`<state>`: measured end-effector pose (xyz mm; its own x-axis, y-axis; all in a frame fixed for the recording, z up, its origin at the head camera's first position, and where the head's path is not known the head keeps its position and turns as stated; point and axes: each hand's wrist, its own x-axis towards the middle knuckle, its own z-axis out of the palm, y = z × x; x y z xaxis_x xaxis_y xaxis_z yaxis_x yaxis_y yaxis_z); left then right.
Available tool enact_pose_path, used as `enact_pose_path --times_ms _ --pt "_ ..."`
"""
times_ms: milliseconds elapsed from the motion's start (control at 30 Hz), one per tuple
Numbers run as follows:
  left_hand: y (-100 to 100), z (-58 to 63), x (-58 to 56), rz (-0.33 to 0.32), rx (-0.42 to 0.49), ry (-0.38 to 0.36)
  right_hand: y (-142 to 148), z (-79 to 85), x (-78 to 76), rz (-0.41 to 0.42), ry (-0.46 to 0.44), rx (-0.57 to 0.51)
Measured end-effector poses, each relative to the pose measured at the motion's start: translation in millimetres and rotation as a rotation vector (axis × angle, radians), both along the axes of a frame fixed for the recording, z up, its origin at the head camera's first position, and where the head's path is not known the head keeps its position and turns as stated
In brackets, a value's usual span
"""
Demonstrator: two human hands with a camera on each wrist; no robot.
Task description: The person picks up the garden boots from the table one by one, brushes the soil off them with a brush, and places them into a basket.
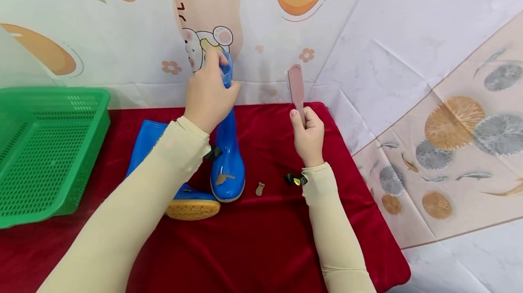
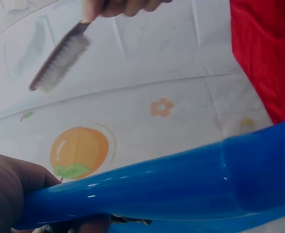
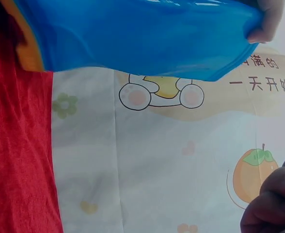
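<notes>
A glossy blue rain boot [image 1: 230, 163] stands upright on the red cloth, with a brown smear [image 1: 223, 178] across its toe. My left hand [image 1: 209, 95] grips the top of its shaft, thumb and fingers around the rim. To the right, my right hand [image 1: 309, 141] holds a pinkish-brown brush [image 1: 297, 85] by the handle, head pointing up and apart from the boot. White bristles [image 2: 65, 60] show on the brush in the left wrist view. A second blue boot [image 1: 148, 137] lies on its side at the left, its yellow sole [image 1: 194, 210] facing me; my left forearm hides part of it.
A green plastic basket [image 1: 71, 188] is on the left of the red-covered table [image 1: 261, 243]. Right of the upright boot lies a small brown scrap [image 1: 259, 188]. Behind the table hangs a white printed sheet [image 1: 261, 20]; another patterned covering [image 1: 408, 79] is on the right.
</notes>
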<state>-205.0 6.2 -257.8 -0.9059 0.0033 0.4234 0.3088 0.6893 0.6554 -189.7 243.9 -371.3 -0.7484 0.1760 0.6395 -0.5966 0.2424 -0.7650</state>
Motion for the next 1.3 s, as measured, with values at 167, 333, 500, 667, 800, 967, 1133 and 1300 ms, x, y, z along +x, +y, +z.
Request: enact_pose_path --times_ms 167,333,500,667,800,967,1133,1300 --pt "3 -8.7 2.0 -0.010 0.034 0.001 -1 1.1 1.0 0.030 0.005 0.015" --pt "-3 -4.8 -7.6 -0.056 0.117 0.012 -2 -2.0 1.2 0.039 0.004 0.027" --pt "-14 7.3 -12.0 -0.063 0.123 -0.124 -2 -1.7 4.0 0.045 0.011 0.025" --pt "-11 12.5 -4.3 -0.043 -0.005 -0.118 -2 -1.1 5.0 0.049 0.009 0.038" --pt "-3 10.6 0.2 -0.054 -0.123 -0.113 -2 0.8 5.7 0.045 0.013 0.042" --pt "-5 1.7 2.6 -0.101 -0.124 -0.179 -4 4.1 7.2 0.040 0.014 0.039" --pt "-33 -6.0 1.6 -0.185 -0.114 -0.178 -8 5.7 9.8 0.033 0.003 0.055" --pt "-72 -24.8 -15.7 -0.288 0.317 -0.065 -6 4.9 12.6 0.015 -0.001 0.071"
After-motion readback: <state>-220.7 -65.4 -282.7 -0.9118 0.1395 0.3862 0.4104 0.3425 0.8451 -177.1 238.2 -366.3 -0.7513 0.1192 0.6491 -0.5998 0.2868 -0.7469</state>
